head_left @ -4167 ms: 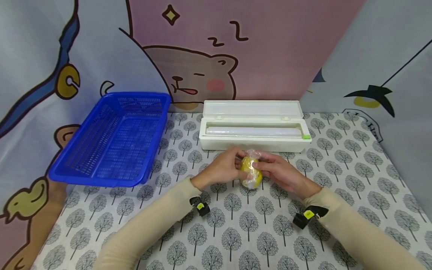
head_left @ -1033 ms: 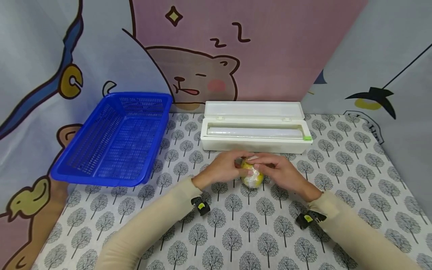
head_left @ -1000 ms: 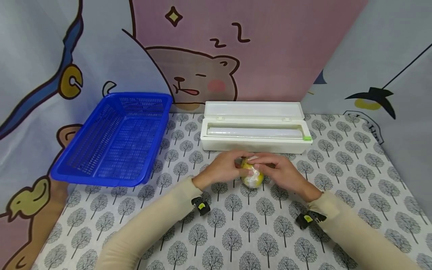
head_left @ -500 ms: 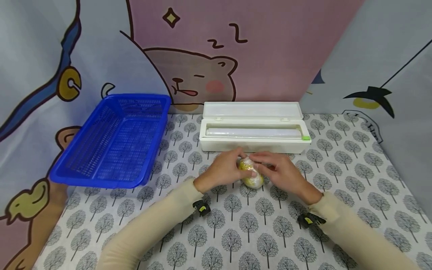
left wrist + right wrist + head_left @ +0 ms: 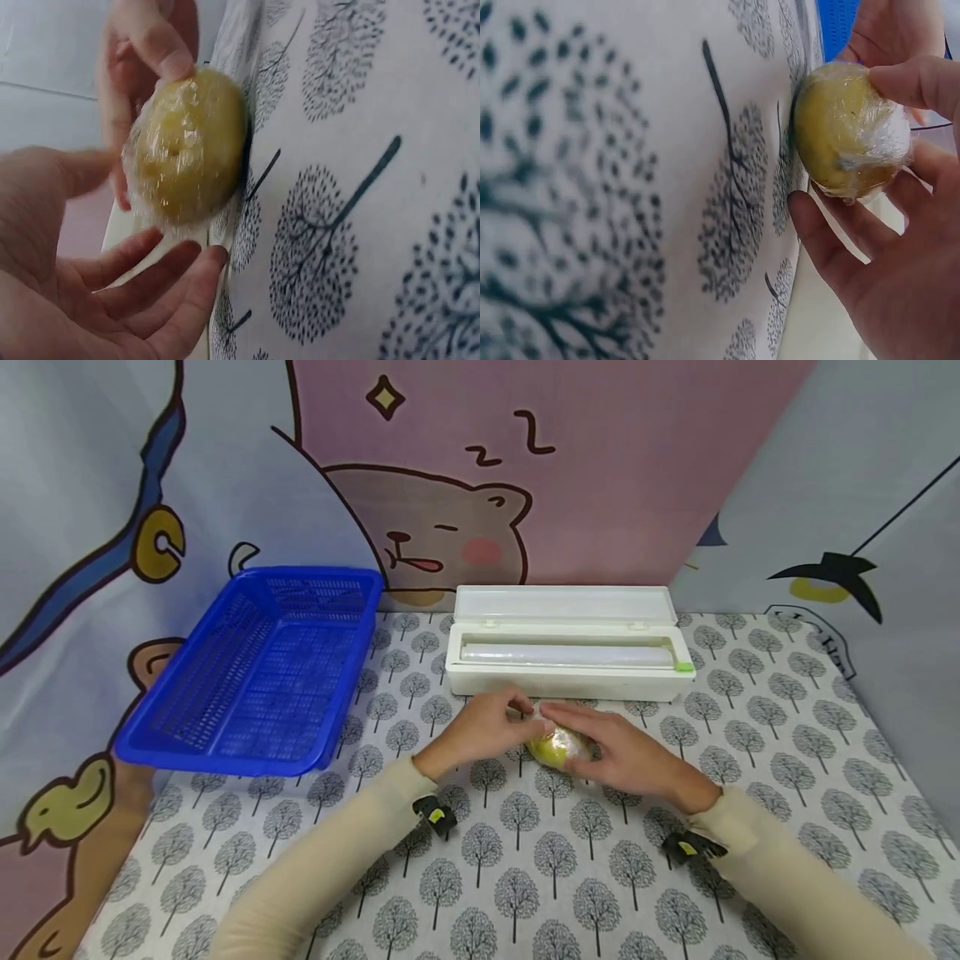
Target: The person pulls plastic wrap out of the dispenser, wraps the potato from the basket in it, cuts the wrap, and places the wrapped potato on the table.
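A yellow fruit [image 5: 553, 752] wrapped in shiny cling film sits low over the patterned tablecloth, in front of the white box. My right hand [image 5: 637, 750] grips it from the right, thumb on the near side and fingers round the far side. In the right wrist view, the crinkled film bunches on one side of the fruit [image 5: 840, 131]. My left hand [image 5: 483, 725] is at the fruit's left, fingers spread and loosely bent. Its thumb overlaps the fruit's edge in the head view, while the left wrist view shows its fingers apart from the fruit [image 5: 191, 150].
Behind the hands stands a long white box [image 5: 562, 683], lid up, holding a roll of cling film [image 5: 566, 654]; a green piece [image 5: 683, 667] sits at its right end. A blue plastic basket [image 5: 225, 770] stands at the left. A printed cloth backdrop rises behind the table.
The left hand has let go of the fruit and shifted slightly left, its fingers spreading. The right hand has closed further round the fruit, which has turned; the film tuft seen on top earlier no longer shows.
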{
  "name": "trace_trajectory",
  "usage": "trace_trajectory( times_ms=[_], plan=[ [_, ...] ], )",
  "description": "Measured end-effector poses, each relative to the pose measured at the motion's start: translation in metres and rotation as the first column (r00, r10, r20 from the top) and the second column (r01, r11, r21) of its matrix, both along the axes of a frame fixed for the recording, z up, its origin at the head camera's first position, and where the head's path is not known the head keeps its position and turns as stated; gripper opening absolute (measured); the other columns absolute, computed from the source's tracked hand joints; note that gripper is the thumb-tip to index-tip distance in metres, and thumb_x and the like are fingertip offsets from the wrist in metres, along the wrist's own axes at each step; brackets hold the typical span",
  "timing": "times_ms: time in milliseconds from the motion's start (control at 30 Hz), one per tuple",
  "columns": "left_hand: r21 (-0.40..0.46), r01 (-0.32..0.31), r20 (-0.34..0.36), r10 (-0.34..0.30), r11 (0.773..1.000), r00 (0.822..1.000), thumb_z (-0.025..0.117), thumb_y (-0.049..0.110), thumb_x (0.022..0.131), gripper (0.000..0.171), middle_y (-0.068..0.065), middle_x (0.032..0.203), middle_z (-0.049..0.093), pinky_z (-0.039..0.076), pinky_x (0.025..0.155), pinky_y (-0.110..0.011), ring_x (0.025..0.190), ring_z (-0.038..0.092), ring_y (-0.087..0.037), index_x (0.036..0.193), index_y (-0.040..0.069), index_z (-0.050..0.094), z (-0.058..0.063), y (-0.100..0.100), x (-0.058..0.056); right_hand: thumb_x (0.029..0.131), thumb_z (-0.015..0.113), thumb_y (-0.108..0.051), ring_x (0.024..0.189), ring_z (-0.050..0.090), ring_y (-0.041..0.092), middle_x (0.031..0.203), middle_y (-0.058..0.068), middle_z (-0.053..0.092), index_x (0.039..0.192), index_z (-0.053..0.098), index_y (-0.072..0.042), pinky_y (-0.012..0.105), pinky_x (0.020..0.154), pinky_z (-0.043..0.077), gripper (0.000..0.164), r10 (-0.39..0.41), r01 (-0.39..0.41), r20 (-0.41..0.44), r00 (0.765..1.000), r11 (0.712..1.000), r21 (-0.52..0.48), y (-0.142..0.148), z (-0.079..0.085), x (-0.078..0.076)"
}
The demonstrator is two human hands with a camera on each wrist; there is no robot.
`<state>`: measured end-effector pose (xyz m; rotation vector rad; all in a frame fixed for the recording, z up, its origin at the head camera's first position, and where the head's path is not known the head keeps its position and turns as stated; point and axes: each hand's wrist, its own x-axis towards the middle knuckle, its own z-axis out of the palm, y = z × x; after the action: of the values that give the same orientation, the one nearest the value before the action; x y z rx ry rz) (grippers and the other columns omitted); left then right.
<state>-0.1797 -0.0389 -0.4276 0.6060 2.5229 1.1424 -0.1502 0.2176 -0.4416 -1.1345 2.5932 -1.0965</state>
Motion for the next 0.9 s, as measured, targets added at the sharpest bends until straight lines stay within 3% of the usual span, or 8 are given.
trace_trajectory(
  times_ms=[133, 267, 400, 533, 600, 767, 900],
  plan=[
    [0.043, 0.016, 0.001, -0.016, 0.999, 1.000, 0.076, 0.032, 0.106, 0.031, -0.010, 0.130, 0.074, 0.064, 0.087, -0.030, 0.114, 0.076, -0.027, 0.125, 0.007, 0.074, 0.000, -0.003, -0.003, 0.093, 0.081, 0.000, 0.150, 0.049, 0.046, 0.167, 0.022, 0.046, 0.166, 0.045, -0.003, 0.065, 0.119, 0.040, 0.081, 0.037, -0.037, 0.023, 0.999, 0.999, -0.001, 0.003, 0.002, -0.002],
    [0.076, 0.025, -0.009, -0.024, 0.997, 1.000, 0.079, 0.025, 0.104, 0.023, -0.012, 0.125, 0.076, 0.064, 0.082, -0.026, 0.109, 0.078, -0.027, 0.117, 0.006, 0.076, 0.001, -0.001, -0.002, 0.091, 0.080, 0.005, 0.149, 0.051, 0.044, 0.167, 0.019, 0.048, 0.165, 0.047, -0.005, 0.065, 0.118, 0.042, 0.082, 0.055, -0.055, 0.055, 0.997, 0.998, -0.016, 0.007, 0.002, -0.006],
    [0.061, -0.003, -0.011, 0.003, 0.998, 1.000, 0.082, 0.023, 0.101, 0.018, -0.009, 0.115, 0.078, 0.063, 0.074, -0.024, 0.100, 0.078, -0.022, 0.106, 0.008, 0.075, 0.002, 0.000, -0.002, 0.091, 0.084, 0.004, 0.135, 0.064, 0.037, 0.161, 0.013, 0.057, 0.162, 0.053, -0.011, 0.058, 0.109, 0.055, 0.079, -0.002, 0.005, 0.090, 0.996, 1.000, -0.028, 0.014, 0.002, -0.007],
    [0.039, -0.035, 0.010, 0.035, 0.999, 0.999, 0.084, 0.023, 0.099, 0.018, -0.005, 0.107, 0.078, 0.062, 0.070, -0.025, 0.093, 0.075, -0.016, 0.100, 0.010, 0.074, 0.002, 0.000, -0.001, 0.088, 0.089, 0.003, 0.128, 0.068, 0.032, 0.153, 0.011, 0.064, 0.151, 0.065, -0.010, 0.049, 0.098, 0.063, 0.068, -0.070, 0.071, 0.031, 0.997, 0.996, -0.049, 0.022, 0.002, -0.008],
    [0.039, -0.052, 0.006, 0.051, 0.998, 0.999, 0.085, 0.023, 0.099, 0.017, -0.005, 0.104, 0.078, 0.062, 0.069, -0.025, 0.090, 0.075, -0.016, 0.100, 0.010, 0.074, 0.002, 0.000, 0.000, 0.088, 0.090, 0.000, 0.132, 0.066, 0.034, 0.150, 0.011, 0.067, 0.145, 0.070, -0.010, 0.052, 0.102, 0.060, 0.061, -0.092, 0.091, -0.039, 0.995, 0.995, -0.040, 0.024, 0.002, -0.008],
    [0.061, -0.045, -0.126, 0.053, 0.997, 0.991, 0.084, 0.017, 0.099, 0.013, -0.007, 0.102, 0.079, 0.061, 0.069, -0.021, 0.088, 0.076, -0.016, 0.102, 0.007, 0.076, 0.001, 0.001, 0.003, 0.089, 0.091, -0.007, 0.135, 0.065, 0.040, 0.144, 0.014, 0.071, 0.137, 0.078, -0.014, 0.063, 0.110, 0.052, 0.050, -0.122, 0.123, -0.146, 0.982, 0.992, -0.004, 0.025, 0.003, -0.006],
    [0.048, 0.006, -0.287, 0.009, 0.999, 0.958, 0.085, 0.013, 0.099, 0.013, -0.009, 0.102, 0.082, 0.058, 0.069, -0.017, 0.080, 0.074, -0.014, 0.106, 0.003, 0.082, 0.002, 0.000, 0.008, 0.090, 0.090, -0.008, 0.132, 0.067, 0.041, 0.143, 0.015, 0.072, 0.136, 0.079, -0.012, 0.063, 0.108, 0.053, 0.047, -0.130, 0.131, -0.164, 0.978, 0.991, -0.005, 0.024, 0.003, -0.004]
  ],
)
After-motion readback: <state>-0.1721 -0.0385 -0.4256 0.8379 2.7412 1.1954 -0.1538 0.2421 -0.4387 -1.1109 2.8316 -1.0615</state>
